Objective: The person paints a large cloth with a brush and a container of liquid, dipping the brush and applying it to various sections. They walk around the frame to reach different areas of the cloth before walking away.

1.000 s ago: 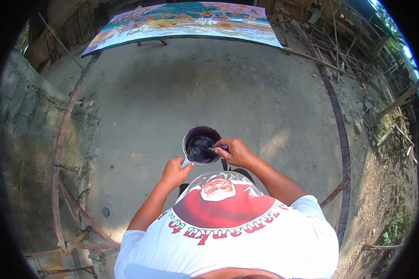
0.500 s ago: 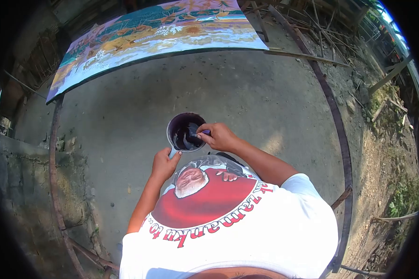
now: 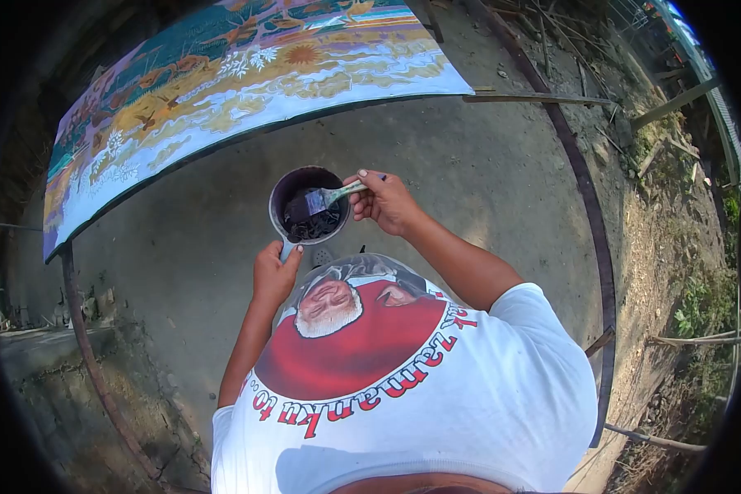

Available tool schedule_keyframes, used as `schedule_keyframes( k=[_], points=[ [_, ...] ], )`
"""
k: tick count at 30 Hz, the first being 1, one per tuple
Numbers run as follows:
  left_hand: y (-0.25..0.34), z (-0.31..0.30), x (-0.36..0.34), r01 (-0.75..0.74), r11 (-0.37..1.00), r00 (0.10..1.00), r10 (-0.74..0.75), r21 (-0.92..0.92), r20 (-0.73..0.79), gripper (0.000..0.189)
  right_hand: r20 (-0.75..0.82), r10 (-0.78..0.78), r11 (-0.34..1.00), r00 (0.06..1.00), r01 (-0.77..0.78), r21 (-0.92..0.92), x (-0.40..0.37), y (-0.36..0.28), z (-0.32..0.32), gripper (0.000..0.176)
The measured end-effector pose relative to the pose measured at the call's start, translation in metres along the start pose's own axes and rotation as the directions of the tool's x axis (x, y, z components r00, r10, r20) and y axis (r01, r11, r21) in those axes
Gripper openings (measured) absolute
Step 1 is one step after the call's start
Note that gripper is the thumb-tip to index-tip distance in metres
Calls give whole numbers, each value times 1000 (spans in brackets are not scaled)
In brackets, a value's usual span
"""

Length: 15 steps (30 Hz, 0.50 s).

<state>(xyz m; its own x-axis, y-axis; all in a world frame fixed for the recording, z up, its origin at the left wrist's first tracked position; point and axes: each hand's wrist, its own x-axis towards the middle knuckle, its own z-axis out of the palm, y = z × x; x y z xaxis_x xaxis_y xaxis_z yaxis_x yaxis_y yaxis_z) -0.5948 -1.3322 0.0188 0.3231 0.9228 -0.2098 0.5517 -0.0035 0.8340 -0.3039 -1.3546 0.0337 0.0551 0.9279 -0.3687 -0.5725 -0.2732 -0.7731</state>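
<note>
My left hand is closed round the light-coloured handle of a dipper, held out in front of my shirt. Dark purple, glossy liquid lies inside it, and its inner wall is stained the same colour. In my right hand is a paintbrush, gripped by its handle at the right side of the dipper. The flat bristle end points left over the liquid, within the rim. Beyond the dipper stretches a large painted cloth with teal, ochre, white and lilac patterns.
Long wooden rails run along the right side, with another rail at the left. A short plank extends from the cloth's right corner. Sticks and rubble lie at the upper right, over bare grey ground.
The brush has come up out of the liquid, so its bristle end and handle now show. The dipper and both hands have shifted up and left, and the cloth appears nearer.
</note>
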Motion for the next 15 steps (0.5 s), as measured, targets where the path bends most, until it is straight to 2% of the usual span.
schedule_keyframes(
  k=[2, 4, 6, 8, 13, 15],
  points=[
    [-1, -5, 42, -79, 997, 995, 78, 26, 57, 34, -18, -59, 995, 998, 60, 80, 18, -12, -6, 35],
    [-2, -6, 74, -132, 990, 988, 136, -53, 78, 35, -85, -101, 984, 991, 112, 141, 29, -28, -12, 36],
    [-1, -10, 99, -151, 988, 982, 155, -44, 109, 36, -145, -123, 968, 982, 151, 202, 36, -40, -24, 36],
    [-1, -17, 119, -163, 986, 976, 165, -28, 139, 37, -233, -217, 928, 948, 274, 250, 47, -56, -41, 37],
    [-5, -33, 144, -163, 986, 980, 165, -26, 114, 42, -407, -306, 882, 860, 418, 219, 73, -102, -94, 35],
    [-25, -34, 152, -137, 990, 985, 140, -35, 99, 43, -483, -353, 875, 802, 465, 133, 89, -117, -124, 33]
  ],
)
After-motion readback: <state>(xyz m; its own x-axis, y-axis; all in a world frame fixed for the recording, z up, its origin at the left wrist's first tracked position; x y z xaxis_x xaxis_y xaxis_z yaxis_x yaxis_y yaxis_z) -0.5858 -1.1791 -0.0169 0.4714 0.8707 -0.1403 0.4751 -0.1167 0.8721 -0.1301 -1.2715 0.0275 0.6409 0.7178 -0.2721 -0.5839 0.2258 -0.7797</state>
